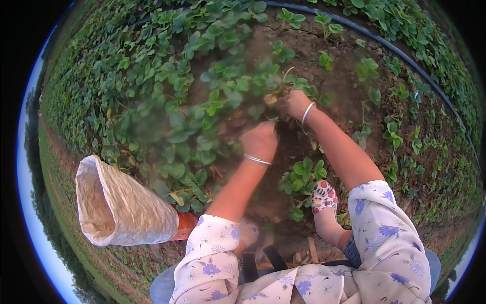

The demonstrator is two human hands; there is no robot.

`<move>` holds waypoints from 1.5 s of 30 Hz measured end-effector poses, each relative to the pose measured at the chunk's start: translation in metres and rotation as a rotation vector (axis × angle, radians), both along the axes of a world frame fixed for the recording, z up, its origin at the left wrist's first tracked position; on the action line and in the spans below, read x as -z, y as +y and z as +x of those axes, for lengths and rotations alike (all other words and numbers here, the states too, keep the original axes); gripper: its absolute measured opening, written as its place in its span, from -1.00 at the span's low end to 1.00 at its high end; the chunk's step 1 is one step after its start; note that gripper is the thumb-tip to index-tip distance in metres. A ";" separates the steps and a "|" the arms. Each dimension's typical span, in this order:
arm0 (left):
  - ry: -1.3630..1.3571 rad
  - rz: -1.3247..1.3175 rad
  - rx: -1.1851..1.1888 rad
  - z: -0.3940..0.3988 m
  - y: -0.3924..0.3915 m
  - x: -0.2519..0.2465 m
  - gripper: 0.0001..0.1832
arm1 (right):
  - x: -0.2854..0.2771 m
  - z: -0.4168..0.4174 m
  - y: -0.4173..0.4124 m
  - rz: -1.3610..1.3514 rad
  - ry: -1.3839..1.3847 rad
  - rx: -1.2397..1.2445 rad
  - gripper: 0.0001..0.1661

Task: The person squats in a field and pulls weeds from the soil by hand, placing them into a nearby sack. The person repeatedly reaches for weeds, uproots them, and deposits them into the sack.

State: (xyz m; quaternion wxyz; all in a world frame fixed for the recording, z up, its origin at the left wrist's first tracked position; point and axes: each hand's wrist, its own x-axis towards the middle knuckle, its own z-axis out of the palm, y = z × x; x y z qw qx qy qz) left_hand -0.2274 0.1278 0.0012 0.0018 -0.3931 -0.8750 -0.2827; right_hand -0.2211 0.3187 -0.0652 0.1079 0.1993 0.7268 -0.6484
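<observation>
Strawberry plants [224, 76] with green leaves grow before me on brown soil. My right hand [297, 103], with a silver bangle at the wrist, is closed at the base of a small strawberry plant [297, 81]. Leaves and a dry stalk [288, 72] stick out above its fingers, and a yellowed leaf [270, 99] lies beside them. Lower and to the left, my left hand [261, 140] is curled into a fist close to the soil, also with a bangle. Its fingertips are turned away, so whatever they grip is hidden. The area around both hands is blurred.
A pale woven sack [133, 209] with an orange-red lower part stands at my left, its mouth gaping. Between my feet is a leafy strawberry plant [302, 174], close to my patterned right shoe [324, 196]. A dark irrigation hose [398, 53] curves along the far right side.
</observation>
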 end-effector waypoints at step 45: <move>-0.116 -0.086 -0.040 -0.101 0.073 0.011 -0.87 | -0.011 -0.001 0.004 -0.804 0.269 0.850 -0.63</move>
